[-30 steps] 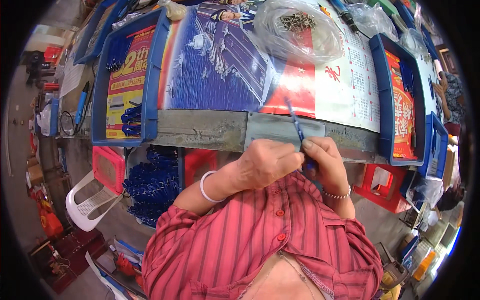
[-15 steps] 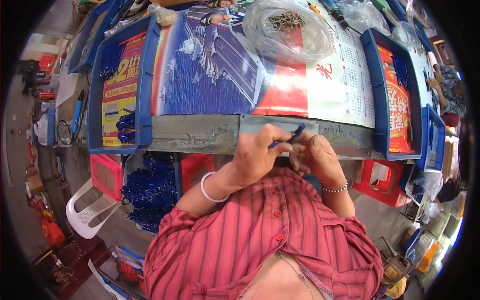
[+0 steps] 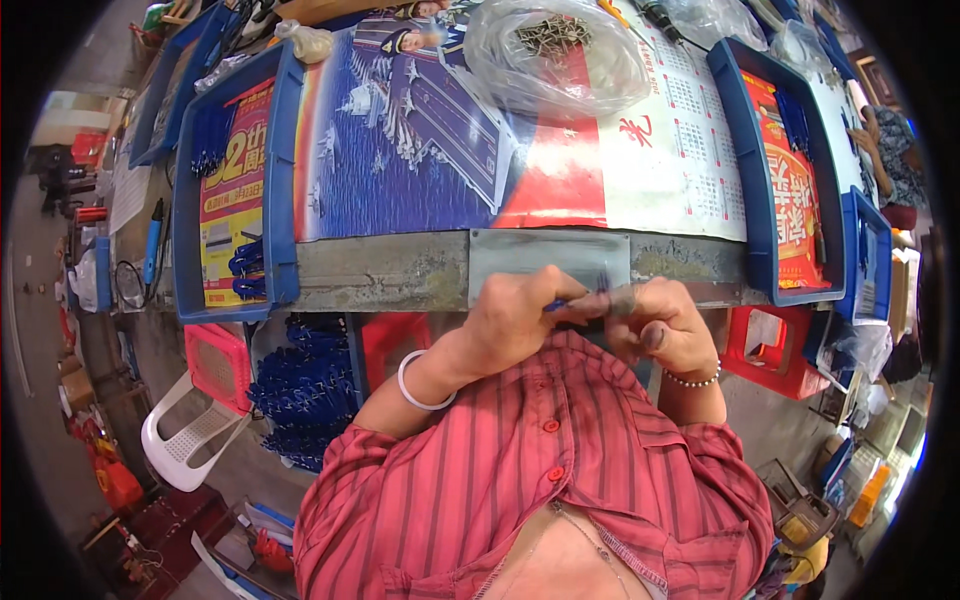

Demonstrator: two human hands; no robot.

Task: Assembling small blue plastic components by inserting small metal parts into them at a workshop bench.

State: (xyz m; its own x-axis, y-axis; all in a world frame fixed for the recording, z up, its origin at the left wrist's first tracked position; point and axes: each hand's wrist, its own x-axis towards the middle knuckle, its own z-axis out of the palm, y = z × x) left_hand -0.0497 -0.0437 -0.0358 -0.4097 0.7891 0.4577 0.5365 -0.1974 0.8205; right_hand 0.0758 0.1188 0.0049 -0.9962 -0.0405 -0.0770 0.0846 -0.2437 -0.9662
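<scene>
Both hands meet close to my chest, just below the table's front edge (image 3: 400, 275). My left hand (image 3: 520, 320) pinches a thin blue pen-like piece (image 3: 560, 305) that lies nearly level between the two hands. The fingertips of my right hand (image 3: 660, 325) close on its right end, and a small dark bit shows there. A white bangle circles my left wrist and a bead bracelet my right. How much of the blue piece lies inside the fingers is hidden.
A blue tray (image 3: 235, 190) with several blue pieces lies left on the table, another blue tray (image 3: 775, 170) right. A clear plastic bag (image 3: 560, 50) of small metal parts lies at the back. A bin of blue pieces (image 3: 305, 390), red stools and a white chair stand below.
The blue piece stood upright over the table edge a second ago; now it lies level and lower, with both hands drawn back toward my chest.
</scene>
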